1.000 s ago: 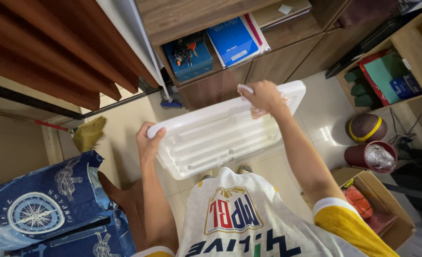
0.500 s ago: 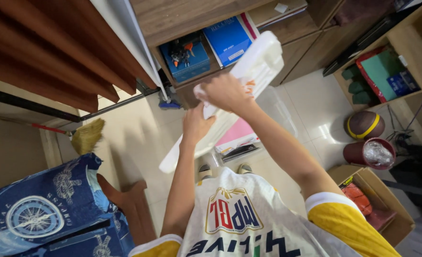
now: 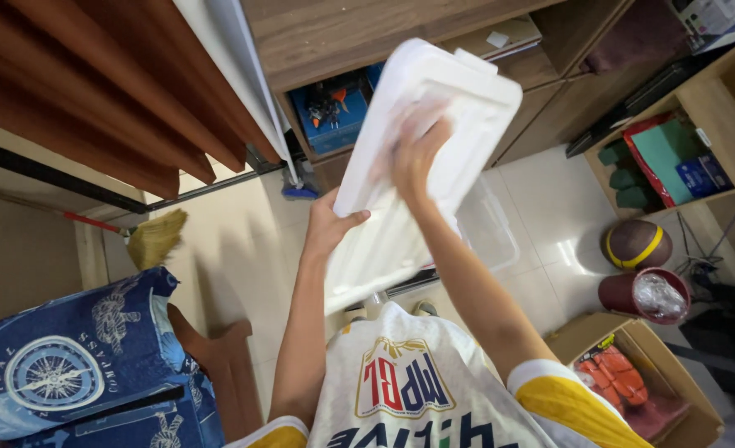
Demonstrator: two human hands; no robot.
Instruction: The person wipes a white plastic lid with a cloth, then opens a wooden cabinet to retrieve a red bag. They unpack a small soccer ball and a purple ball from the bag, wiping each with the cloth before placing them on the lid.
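The left hand (image 3: 327, 226) closes its grip on the lower edge of a white plastic lid (image 3: 434, 116); the thumb lies over the edge and the other fingers are hidden behind it. The right hand (image 3: 417, 153) presses flat on the lid's face with the fingers spread wide, so its grip is open and only touching, not clasping. The lid is held up in the air, tilted, in front of the wooden shelf (image 3: 342, 33). Below it a clear plastic box (image 3: 487, 228) stands on the floor (image 3: 218, 257), partly hidden by the lid and the arms.

In the shelf compartment behind the lid sits a blue flat package (image 3: 330, 112) with small coloured pictures. In the open shelf at the right edge lie a green flat package (image 3: 662, 149) with a red border and a smaller blue box (image 3: 703, 174). On the floor at the right are a brown ball (image 3: 637, 243) with a yellow stripe, a dark red round container (image 3: 645, 294) and an open cardboard box (image 3: 633, 373).
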